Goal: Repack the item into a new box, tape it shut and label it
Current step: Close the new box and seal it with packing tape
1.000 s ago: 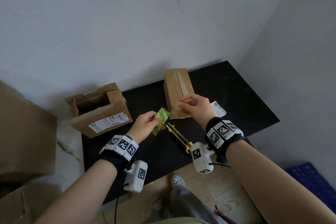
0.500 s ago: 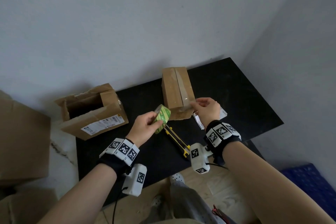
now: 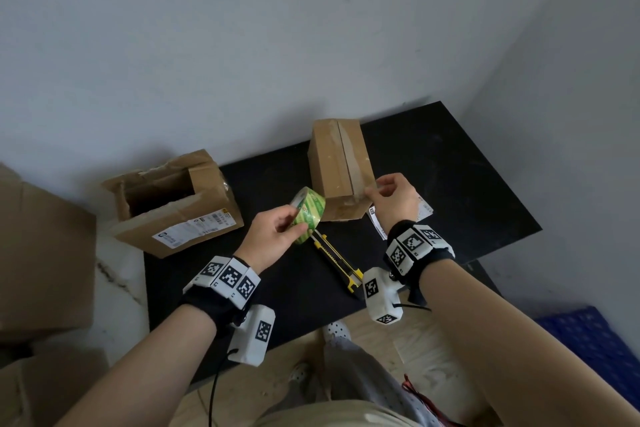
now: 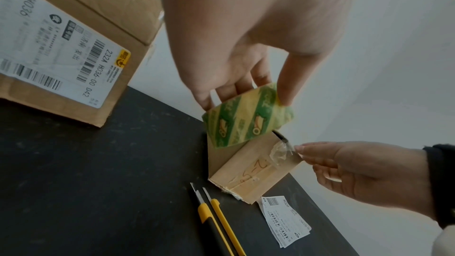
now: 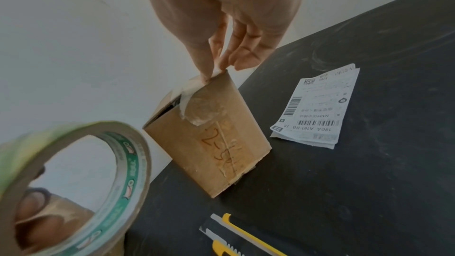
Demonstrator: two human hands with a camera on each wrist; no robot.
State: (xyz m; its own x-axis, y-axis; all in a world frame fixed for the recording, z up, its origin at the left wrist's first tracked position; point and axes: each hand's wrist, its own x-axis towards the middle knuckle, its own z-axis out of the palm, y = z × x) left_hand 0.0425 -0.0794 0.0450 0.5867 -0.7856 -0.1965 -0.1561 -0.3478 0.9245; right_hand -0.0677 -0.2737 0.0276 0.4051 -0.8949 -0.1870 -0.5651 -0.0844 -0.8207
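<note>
While tape goes on: sealing the new box (image 3: 341,170) on the black table (image 3: 450,184).
Left hand (image 3: 273,239): curled round the tape roll (image 3: 308,213), just beside the box.
Right hand (image 3: 391,199): pinching the tape end (image 5: 197,83) at the box's near top edge.
Best done, judging from here: roll kept taut and low, end pressed flat over the seam.

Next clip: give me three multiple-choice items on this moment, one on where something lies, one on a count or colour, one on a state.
1. The paper labels lie:
A. on the black table
B. inside the open box
C. in the left hand

2. Cardboard boxes standing on the table:
A. one
B. two
C. four

3. The tape roll is:
A. lying on the table
B. held in the left hand
C. stuck on the wall

Answers: 1 A, flat beside the small box; 2 B, the small one and the open box; 3 B, fingers grip it.
</note>
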